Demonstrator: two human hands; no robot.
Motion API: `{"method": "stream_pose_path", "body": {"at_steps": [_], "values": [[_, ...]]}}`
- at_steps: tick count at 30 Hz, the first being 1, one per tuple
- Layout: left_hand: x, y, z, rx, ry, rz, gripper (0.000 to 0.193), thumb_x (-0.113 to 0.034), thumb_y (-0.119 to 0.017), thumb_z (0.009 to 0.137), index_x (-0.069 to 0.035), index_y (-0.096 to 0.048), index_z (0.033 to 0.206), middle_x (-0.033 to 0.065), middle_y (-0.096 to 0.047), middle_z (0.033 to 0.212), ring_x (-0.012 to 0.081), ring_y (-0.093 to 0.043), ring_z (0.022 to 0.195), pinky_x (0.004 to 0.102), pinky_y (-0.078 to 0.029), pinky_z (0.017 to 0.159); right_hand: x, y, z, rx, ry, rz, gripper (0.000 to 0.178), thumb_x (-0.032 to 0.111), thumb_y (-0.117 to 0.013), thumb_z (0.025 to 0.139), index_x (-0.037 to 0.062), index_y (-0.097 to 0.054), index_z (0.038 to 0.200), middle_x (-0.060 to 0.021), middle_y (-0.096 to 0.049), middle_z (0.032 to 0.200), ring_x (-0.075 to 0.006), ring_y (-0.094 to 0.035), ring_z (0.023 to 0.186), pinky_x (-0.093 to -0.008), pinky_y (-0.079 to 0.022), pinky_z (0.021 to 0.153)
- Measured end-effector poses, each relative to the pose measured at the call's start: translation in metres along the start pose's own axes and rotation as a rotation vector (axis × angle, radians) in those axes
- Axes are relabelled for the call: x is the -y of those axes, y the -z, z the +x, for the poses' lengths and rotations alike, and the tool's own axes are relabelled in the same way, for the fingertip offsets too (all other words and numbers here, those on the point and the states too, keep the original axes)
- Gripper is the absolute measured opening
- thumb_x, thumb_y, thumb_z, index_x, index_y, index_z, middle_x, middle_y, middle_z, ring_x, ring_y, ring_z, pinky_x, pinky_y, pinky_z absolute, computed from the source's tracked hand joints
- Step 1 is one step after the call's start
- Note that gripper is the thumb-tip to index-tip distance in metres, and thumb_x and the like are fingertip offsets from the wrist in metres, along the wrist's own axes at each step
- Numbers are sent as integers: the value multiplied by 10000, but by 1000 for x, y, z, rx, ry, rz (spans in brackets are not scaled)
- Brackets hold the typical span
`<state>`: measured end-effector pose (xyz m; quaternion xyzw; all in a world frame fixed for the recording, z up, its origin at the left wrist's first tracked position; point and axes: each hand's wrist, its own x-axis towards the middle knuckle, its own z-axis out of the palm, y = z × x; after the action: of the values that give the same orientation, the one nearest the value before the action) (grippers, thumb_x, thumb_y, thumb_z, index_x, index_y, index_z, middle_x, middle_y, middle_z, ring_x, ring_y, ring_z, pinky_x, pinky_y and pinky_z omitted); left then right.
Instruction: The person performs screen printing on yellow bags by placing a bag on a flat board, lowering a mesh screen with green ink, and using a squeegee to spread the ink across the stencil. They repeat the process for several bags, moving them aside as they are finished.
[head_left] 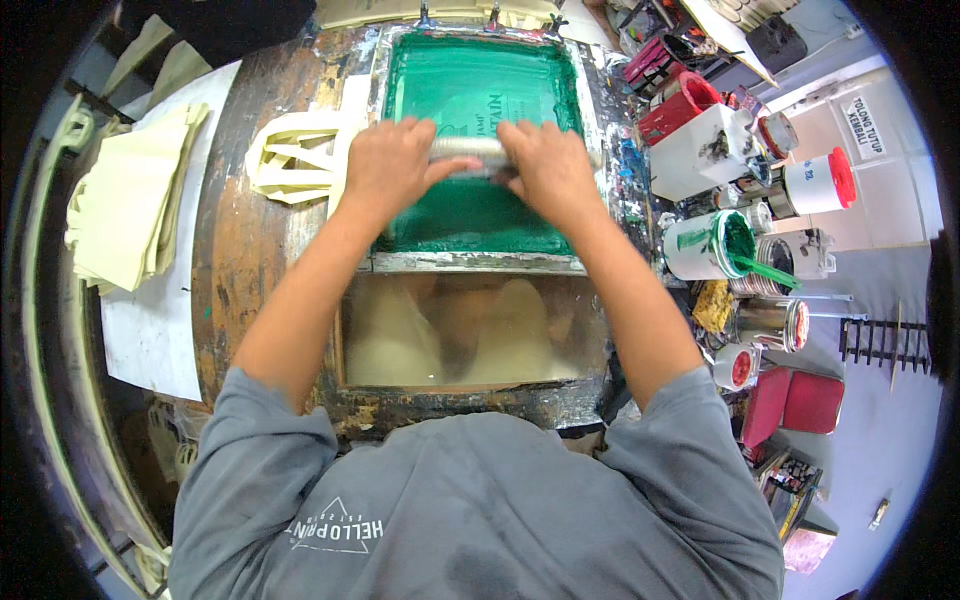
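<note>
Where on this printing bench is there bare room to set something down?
Bare room: the white sheet below the cream fabric stack, and the worn wood left of the green screen. Crowded: the right side, with ink tubs and tins.

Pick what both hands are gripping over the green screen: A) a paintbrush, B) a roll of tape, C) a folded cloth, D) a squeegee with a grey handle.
D: the left hand and right hand each clasp an end of the squeegee, whose grey handle lies across the green screen.
</note>
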<state>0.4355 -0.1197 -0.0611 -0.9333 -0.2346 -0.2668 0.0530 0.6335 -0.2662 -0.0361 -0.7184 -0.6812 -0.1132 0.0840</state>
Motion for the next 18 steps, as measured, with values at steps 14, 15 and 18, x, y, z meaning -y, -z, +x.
{"method": "stream_pose_path", "body": {"at_steps": [14, 15, 18], "values": [[-19, 66, -125, -41, 212, -271, 1044, -636, -954, 631, -69, -644, 1451, 132, -574, 1266, 338, -527, 1215, 530, -397, 1051, 69, 25, -89, -5, -112, -26, 499, 302, -895, 799, 148, -638, 1198, -84, -628, 1099, -298, -608, 1100, -539, -398, 1011], [-10, 56, -145, 27, 320, -229, 1030, -610, -966, 628, -70, -654, 1448, 113, -583, 1238, 324, -526, 1209, 528, -396, 1054, 74, 21, -99, -32, -121, 25, 514, 334, -890, 809, 147, -647, 1220, -84, -625, 1109, -299, -601, 1107, -550, -384, 1025], [8, 38, -184, 137, 436, -177, 965, -553, -991, 621, -61, -693, 1396, 81, -607, 1109, 301, -563, 1123, 497, -385, 1075, 78, 23, -109, -13, -151, 119, 568, 474, -846, 849, 131, -669, 1266, -86, -623, 1142, -307, -584, 1114, -571, -347, 1056]]}}
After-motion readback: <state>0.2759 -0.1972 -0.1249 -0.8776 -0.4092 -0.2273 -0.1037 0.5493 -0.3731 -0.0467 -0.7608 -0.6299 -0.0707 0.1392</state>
